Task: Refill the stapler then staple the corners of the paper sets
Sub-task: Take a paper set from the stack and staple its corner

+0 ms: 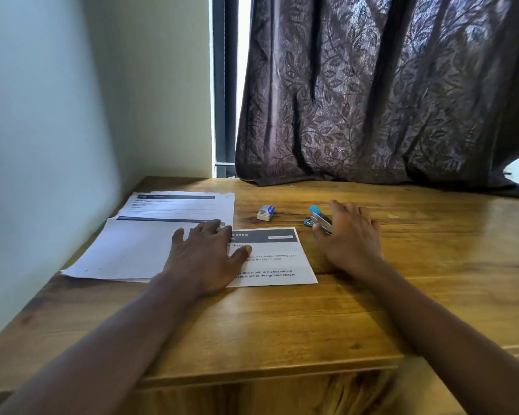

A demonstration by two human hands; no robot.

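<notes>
A small blue and metal stapler [317, 218] lies on the wooden table [282, 324] with its top lifted off the base. My right hand [351, 238] covers its rear end and holds it between thumb and forefinger, the other fingers stretched out on the table. A box of staples [265, 212] lies to the left of the stapler. My left hand [204, 256] presses flat across a blank-faced paper set [126, 250] and a printed sheet [276, 259]. Another printed paper set [180, 205] lies behind them.
A white wall [57, 115] borders the table's left side. A dark patterned curtain [372, 100] hangs over the window and rests on the table's back edge. Bare wood shows at the right and along the front edge.
</notes>
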